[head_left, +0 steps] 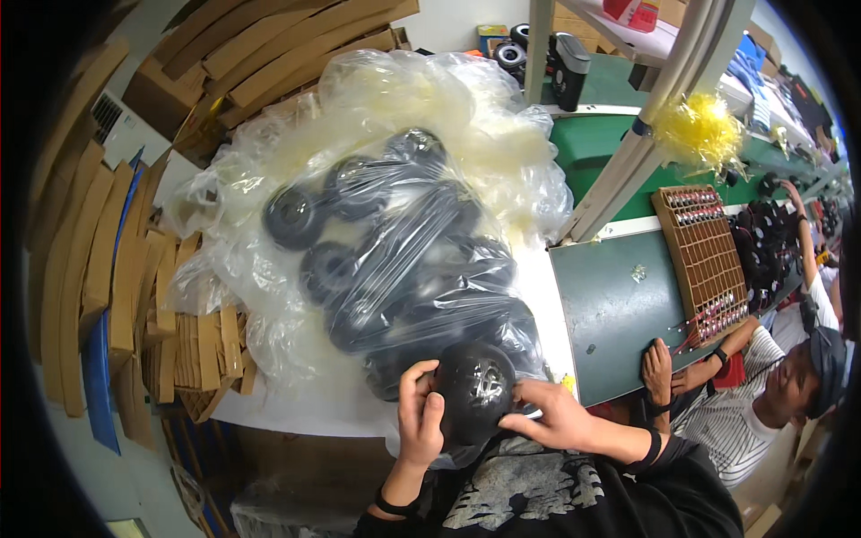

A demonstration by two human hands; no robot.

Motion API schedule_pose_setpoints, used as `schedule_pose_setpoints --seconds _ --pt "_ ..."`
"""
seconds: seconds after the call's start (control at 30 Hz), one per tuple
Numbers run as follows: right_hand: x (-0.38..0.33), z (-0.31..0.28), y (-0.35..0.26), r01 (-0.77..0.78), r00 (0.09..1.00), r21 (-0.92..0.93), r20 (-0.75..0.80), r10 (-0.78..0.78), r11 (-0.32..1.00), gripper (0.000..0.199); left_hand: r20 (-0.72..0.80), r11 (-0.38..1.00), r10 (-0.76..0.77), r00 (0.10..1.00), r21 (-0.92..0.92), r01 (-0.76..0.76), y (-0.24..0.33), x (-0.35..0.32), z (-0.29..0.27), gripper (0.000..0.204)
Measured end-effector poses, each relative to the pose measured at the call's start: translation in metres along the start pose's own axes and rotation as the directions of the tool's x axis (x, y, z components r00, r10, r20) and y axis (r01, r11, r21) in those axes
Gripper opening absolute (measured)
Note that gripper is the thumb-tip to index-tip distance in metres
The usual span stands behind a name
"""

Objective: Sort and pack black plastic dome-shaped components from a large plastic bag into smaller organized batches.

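Note:
A glossy black rounded shell point(473, 390) is held up near the front edge of the table. My left hand point(420, 417) grips its left side, thumb toward me and fingers curled behind it. Against its right side press the bent fingers and thumb of my right hand point(558, 418). Just beyond lies a large clear plastic bag point(381, 278) stretched over several similar black round parts point(294, 217); some show a ring-shaped middle. What the shell looks like on its far side is hidden.
Crumpled clear plastic point(475, 99) covers the table's back. Flattened cardboard point(99, 269) stands at left. On the green workbench point(610, 314) sits a divided cardboard tray point(704, 260) with small wired parts. A co-worker point(771, 386) sits at right, beyond a metal post point(619, 170) with yellow strands.

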State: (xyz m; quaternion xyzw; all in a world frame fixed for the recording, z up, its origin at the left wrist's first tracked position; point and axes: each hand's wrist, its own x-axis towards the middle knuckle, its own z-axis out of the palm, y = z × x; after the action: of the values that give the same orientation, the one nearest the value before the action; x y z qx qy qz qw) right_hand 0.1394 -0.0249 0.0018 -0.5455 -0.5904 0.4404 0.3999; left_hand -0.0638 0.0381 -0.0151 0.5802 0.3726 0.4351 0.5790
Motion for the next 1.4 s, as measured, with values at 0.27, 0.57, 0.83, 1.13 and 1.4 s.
schedule_pose_setpoints --seconds 0.27,0.57,0.83,1.13,1.4 --pt "0.006 -0.035 -0.023 0.268 0.925 -0.33 -0.175 -0.338 0.905 0.026 0.013 0.975 -0.099 0.995 -0.198 0.099 0.004 0.013 0.019 0.041" --pt "-0.015 -0.06 -0.016 0.163 0.971 0.014 -0.178 -0.158 0.987 0.008 -0.018 0.973 -0.133 0.991 -0.194 0.128 0.02 0.012 0.066 0.04" --pt "-0.043 -0.067 -0.003 0.094 0.965 0.019 -0.247 -0.087 0.995 0.011 -0.011 0.959 0.225 0.974 0.181 -0.219 0.025 0.015 0.094 0.055" --pt "-0.04 -0.085 0.007 0.042 0.933 0.326 -0.352 0.08 0.944 0.032 -0.065 0.99 0.134 0.989 -0.04 -0.137 0.022 0.019 0.124 0.049" --pt "-0.048 -0.092 0.031 0.088 0.9 0.181 -0.435 0.0 0.979 0.018 0.122 0.644 0.413 0.903 0.662 -0.384 0.025 0.045 0.149 0.058"
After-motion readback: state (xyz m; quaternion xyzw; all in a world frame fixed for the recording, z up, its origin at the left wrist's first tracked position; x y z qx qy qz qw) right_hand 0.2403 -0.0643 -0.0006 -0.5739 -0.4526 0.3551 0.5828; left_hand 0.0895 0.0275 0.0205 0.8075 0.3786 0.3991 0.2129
